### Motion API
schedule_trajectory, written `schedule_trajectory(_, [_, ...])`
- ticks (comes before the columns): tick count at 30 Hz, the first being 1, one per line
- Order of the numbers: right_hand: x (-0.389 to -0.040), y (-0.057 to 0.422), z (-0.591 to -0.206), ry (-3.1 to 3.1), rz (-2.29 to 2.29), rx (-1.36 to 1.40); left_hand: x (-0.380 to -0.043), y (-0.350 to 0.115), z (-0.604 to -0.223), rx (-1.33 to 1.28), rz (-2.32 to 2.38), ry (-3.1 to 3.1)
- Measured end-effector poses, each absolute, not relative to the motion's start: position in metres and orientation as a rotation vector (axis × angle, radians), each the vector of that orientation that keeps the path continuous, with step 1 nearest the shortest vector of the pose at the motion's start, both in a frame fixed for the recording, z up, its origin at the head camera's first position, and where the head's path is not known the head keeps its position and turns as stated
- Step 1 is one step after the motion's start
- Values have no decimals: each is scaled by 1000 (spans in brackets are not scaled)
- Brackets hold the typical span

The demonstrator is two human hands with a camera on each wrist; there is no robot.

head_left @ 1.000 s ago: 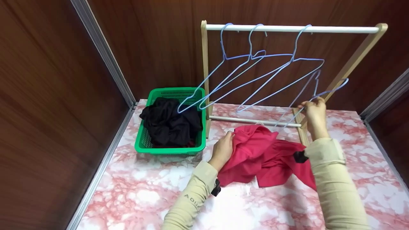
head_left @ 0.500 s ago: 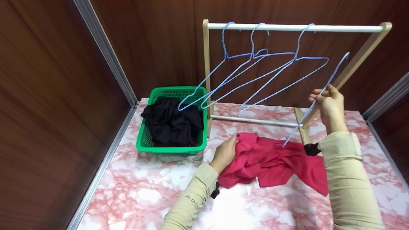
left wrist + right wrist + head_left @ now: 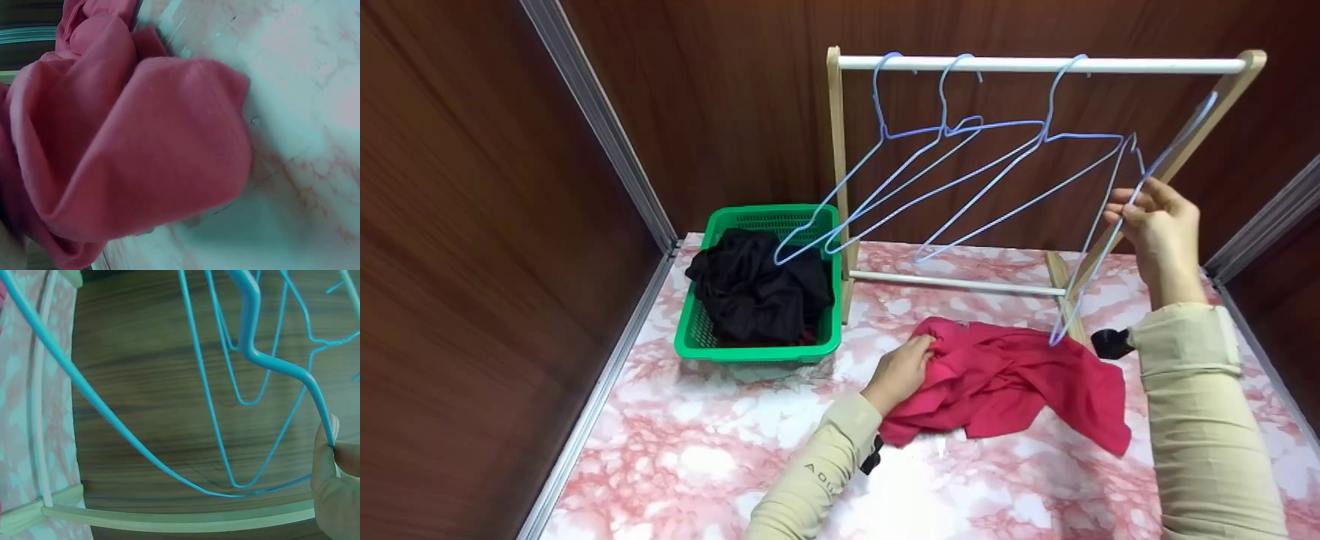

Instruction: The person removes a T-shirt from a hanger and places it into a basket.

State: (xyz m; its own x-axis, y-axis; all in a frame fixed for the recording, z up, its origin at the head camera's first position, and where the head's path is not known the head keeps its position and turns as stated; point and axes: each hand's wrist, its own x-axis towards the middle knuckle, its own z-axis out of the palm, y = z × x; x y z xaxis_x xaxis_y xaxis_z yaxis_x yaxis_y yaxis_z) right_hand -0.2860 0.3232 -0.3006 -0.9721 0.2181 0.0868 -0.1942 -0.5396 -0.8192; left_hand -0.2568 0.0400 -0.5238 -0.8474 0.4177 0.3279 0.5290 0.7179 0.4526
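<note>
A crumpled red garment (image 3: 1012,382) lies on the marbled tabletop; its exact kind is hidden by the folds. My left hand (image 3: 901,373) grips its left end, and in the left wrist view a loose fold of the red cloth (image 3: 174,140) fills the middle. Up at the right, my right hand (image 3: 1166,236) pinches a blue wire hanger near its neck, thumb against fingers. That hanger (image 3: 247,315) crosses the right wrist view close to the camera. In the head view it slants, its hook beside the rack's right post and its lower corner over the garment's far right edge.
A wooden rack with a white rail (image 3: 1155,65) stands at the back, bearing three more blue hangers (image 3: 994,221). Left of it, a green basket (image 3: 757,352) holds black cloth (image 3: 765,289). Dark wood panels (image 3: 472,262) enclose the table on the left, back and right.
My right hand has moved right and up with the hanger, off the garment's left part. The garment's lifted portion has sunk flatter, and my left hand has shifted slightly right.
</note>
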Motion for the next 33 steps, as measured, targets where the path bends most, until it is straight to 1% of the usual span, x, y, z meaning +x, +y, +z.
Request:
schedule_trajectory(7, [-284, 324, -290, -1411, 2509, 8, -256, 43, -532, -729, -789, -2725])
schedule_trajectory(20, [-292, 319, -267, -1394, 2515, 72, -256, 49, -551, -439, -676, -2824])
schedule_trajectory(24, [-297, 319, -262, -1465, 2481, 88, -257, 50, -555, -469, -574, -2917])
schedule_trajectory(29, [-304, 318, -255, -1499, 2485, 48, -261, 56, -553, -599, -405, -3002])
schedule_trajectory(33, [-306, 318, -255, -1536, 2496, 14, -263, 61, -550, -695, -368, -3080])
